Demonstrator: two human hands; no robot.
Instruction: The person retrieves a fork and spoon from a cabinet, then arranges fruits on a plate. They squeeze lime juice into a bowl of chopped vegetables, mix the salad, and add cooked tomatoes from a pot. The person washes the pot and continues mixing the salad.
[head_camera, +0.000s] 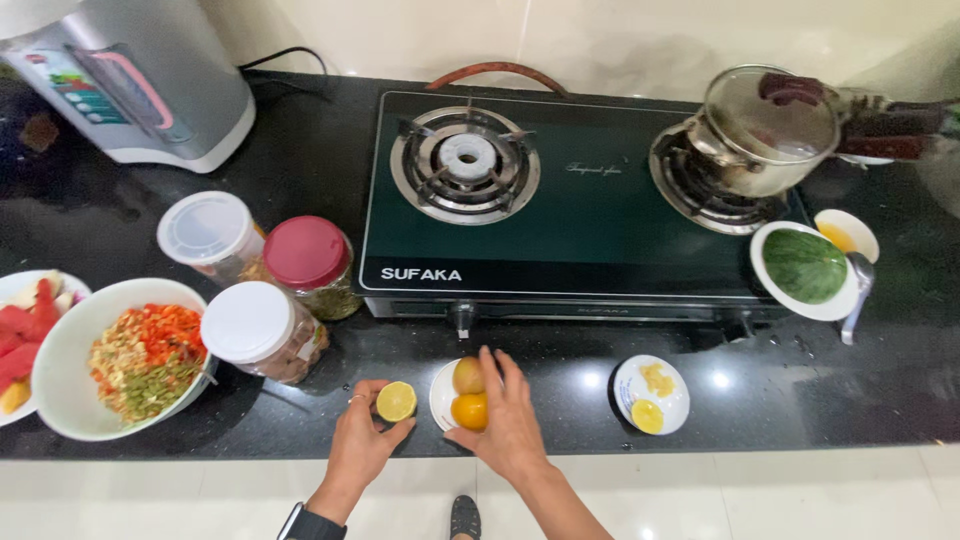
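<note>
Gas stove (590, 215): beyond both hands. Large bowl of chopped vegetables (60, 350): left of the left hand. Small white plate (440, 395): under the right hand (508, 420), whose spread fingers rest on two whole citrus fruits (469, 392). Left hand (362, 440): fingertips pinch a halved lemon (396, 401), cut face up, just left of the plate.

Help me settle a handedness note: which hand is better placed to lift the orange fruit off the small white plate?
Right, probably. The right hand already rests on the small white plate, fingers beside the orange fruit. The left hand is occupied with a lemon half.
</note>
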